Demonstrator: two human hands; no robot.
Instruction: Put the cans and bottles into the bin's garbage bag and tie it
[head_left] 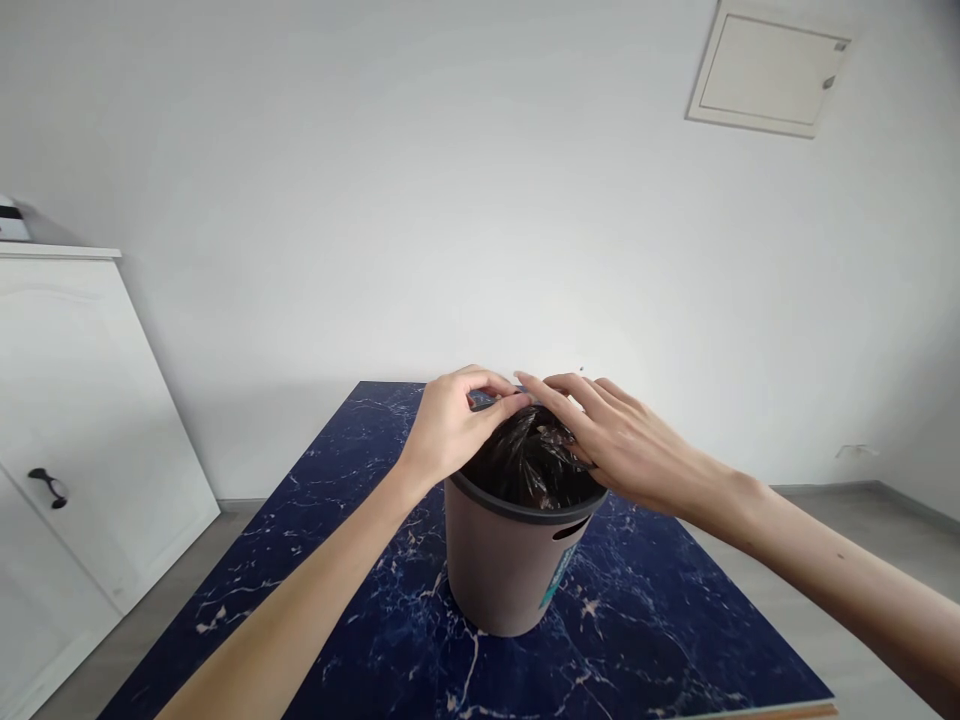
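Note:
A greyish-brown trash can [491,560] stands upright on the table, with a dark rim, a slot handle and a teal label on its side. Inside it lies a crumpled, shiny black trash bag [529,465]. At the far rim my left hand [457,420] is closed, thumb and index finger pinching the bag's edge. Across the right side of the rim lies my right hand [611,435], its thumb inside the can and its other fingers over the edge, closed on the bag at the rim. Its index finger reaches towards my left fingertips. The pinched edge is mostly hidden.
The can rests on a dark blue, marble-patterned table [360,620] pushed towards a white wall [450,200]. A white cabinet [97,400] with a black handle is on the left. High on the right is a wall panel [769,70]. Grey flooring shows on both sides.

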